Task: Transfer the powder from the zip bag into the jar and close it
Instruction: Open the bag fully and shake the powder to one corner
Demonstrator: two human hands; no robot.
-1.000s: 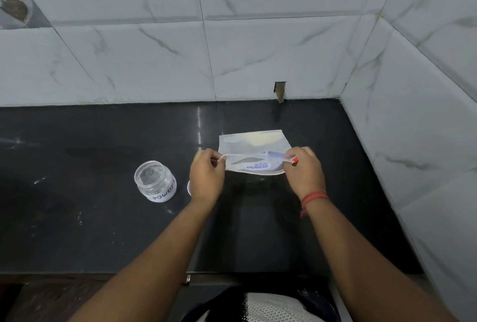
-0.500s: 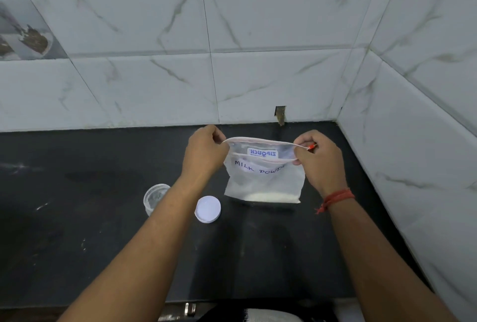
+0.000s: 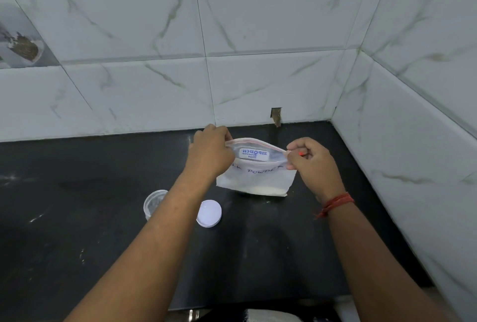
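Holding the zip bag (image 3: 255,175) upright at frame centre above the black counter (image 3: 77,218): left hand (image 3: 210,152) pinching its left top corner, right hand (image 3: 311,164) pinching the right, mouth gaping. Sitting lower left of it, the open jar (image 3: 152,203), partly hidden behind the left forearm, white lid (image 3: 209,213) lying just beside.

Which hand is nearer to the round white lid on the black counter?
Left. The left hand grips the bag above the round white lid; the right hand is farther right.
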